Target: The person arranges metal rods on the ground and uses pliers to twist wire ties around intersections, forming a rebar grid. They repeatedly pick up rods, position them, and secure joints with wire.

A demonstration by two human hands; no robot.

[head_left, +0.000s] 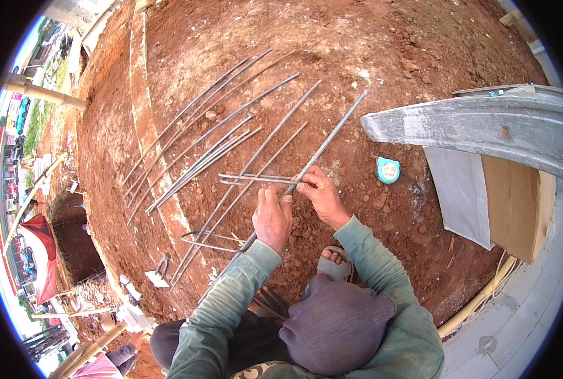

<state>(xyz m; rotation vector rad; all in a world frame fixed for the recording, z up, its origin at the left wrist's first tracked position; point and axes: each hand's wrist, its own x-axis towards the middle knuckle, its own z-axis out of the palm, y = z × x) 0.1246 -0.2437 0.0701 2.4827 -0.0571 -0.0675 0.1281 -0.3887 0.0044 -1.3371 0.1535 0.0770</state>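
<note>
A long grey steel rod point(332, 137) slants from the upper right down past both my hands toward the lower left. My left hand point(272, 218) is closed around it, with the fingers curled and the rod partly hidden behind the palm. Thumb and fingers of my right hand point(322, 197) pinch the same rod where a bent steel stirrup point(250, 178) meets it. The stirrup's narrow loop points left from the rod. A second bent stirrup point(209, 243) lies against the rod below my left hand. Whether any tie wire is between my fingers, I cannot tell.
Several loose steel rods point(215, 155) lie on the reddish soil point(382, 50). Pincers point(162, 264) rest at left. A turquoise tape measure point(388, 170) lies at right, near a grey metal piece point(465, 123) and a cardboard box point(509, 199). A pit point(76, 237) opens far left.
</note>
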